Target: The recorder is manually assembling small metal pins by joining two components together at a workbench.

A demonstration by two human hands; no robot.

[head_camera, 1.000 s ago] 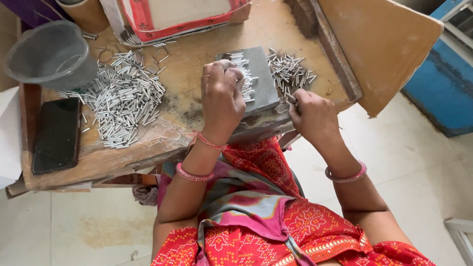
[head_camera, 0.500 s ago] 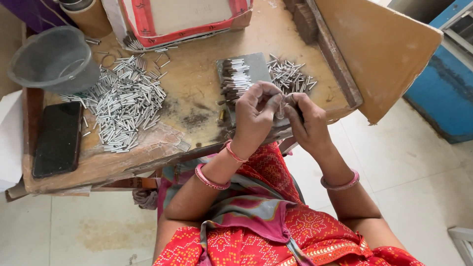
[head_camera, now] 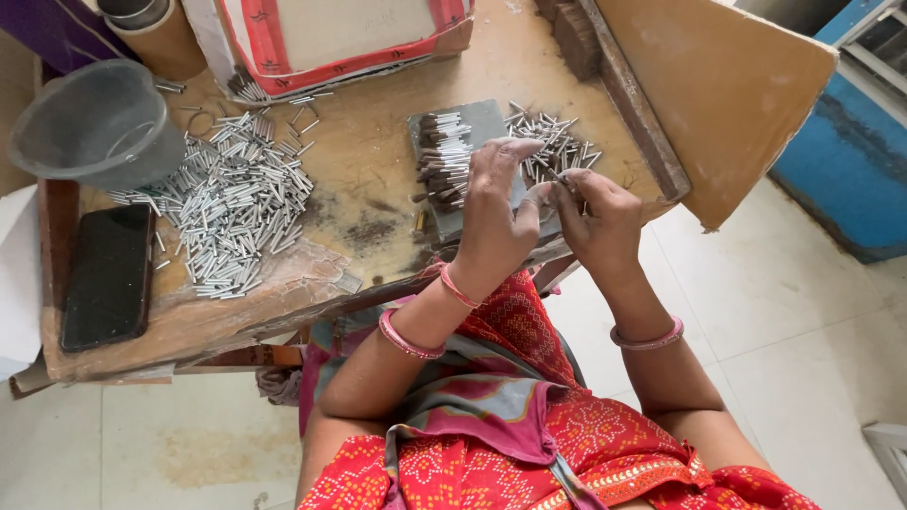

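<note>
My left hand [head_camera: 493, 215] and my right hand [head_camera: 597, 219] meet at the fingertips over the table's near edge. Together they pinch a small metal pin [head_camera: 561, 179], which my fingers mostly hide. Just beyond my left hand lies a grey flat block [head_camera: 484, 123] bearing a row of dark-tipped pins [head_camera: 442, 159]. A small heap of loose silver pins [head_camera: 553, 144] lies right behind my right hand's fingers. Pink bangles ring both wrists.
A big heap of silver pins [head_camera: 236, 200] covers the worn wooden table [head_camera: 368, 161] at the left. A grey plastic bowl [head_camera: 94, 123] and a black phone [head_camera: 109, 274] sit further left. A red and white box [head_camera: 350, 42] stands at the back. A wooden board [head_camera: 727, 90] leans at the right.
My left hand left the pins on the grey block and came right to meet my right hand. Both hands now pinch together at the table's edge.
</note>
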